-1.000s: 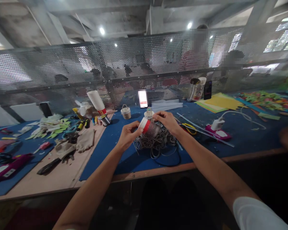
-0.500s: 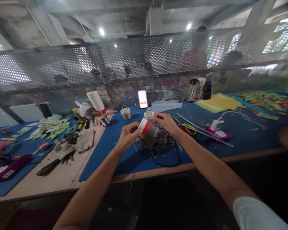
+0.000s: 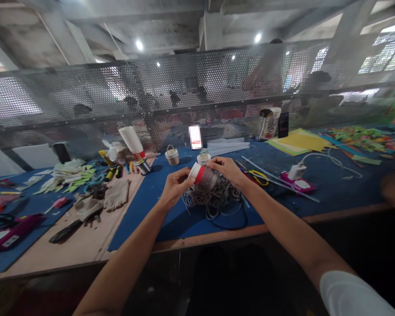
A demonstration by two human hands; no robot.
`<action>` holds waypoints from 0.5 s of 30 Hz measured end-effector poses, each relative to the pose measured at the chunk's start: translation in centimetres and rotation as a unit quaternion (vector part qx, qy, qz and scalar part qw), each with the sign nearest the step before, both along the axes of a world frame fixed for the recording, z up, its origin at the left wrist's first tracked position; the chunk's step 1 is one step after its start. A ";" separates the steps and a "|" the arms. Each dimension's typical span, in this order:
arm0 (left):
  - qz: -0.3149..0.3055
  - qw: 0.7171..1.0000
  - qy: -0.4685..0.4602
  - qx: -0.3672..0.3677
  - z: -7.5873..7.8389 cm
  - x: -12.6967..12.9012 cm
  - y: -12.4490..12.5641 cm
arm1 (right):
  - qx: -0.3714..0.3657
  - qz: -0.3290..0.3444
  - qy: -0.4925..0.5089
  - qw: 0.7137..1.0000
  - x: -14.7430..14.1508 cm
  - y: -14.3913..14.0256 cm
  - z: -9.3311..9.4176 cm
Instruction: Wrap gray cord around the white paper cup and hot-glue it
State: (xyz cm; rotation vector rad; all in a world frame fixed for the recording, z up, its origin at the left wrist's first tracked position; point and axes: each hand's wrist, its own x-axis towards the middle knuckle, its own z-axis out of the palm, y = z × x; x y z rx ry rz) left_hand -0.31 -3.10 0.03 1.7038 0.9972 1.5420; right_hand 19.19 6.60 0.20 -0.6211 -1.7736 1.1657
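Note:
My left hand (image 3: 174,186) grips the white and red end of a small cup (image 3: 199,173) that is partly wrapped in grey cord. My right hand (image 3: 226,169) pinches the cord against the cup's wrapped part. Both hands hover over a loose tangle of grey cord (image 3: 213,197) lying on the blue mat (image 3: 158,206). A small finished cord basket (image 3: 172,154) stands farther back, and a second small cup (image 3: 203,157) sits just behind my hands.
Scissors with yellow handles (image 3: 256,176) lie right of my hands, near a pink glue gun (image 3: 298,182) with a white cable. Gloves (image 3: 116,193), tools and green scraps crowd the left. A perforated metal screen (image 3: 184,101) closes the back. Another person's arm (image 3: 393,188) shows at right.
My hands and the cup have shifted very slightly; the right fingers have moved a little along the wrapped cord. Nothing else on the table has moved.

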 end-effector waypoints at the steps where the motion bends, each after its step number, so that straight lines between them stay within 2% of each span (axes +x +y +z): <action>1: 0.000 1.000 -0.002 0.001 0.0 0.0 0.0 | -0.005 0.001 -0.001 1.000 0.0 0.0 -0.1; 15: 0.014 0.999 -0.035 -0.001 0.1 0.2 0.0 | -0.107 0.042 0.017 0.993 -0.1 -0.1 -0.2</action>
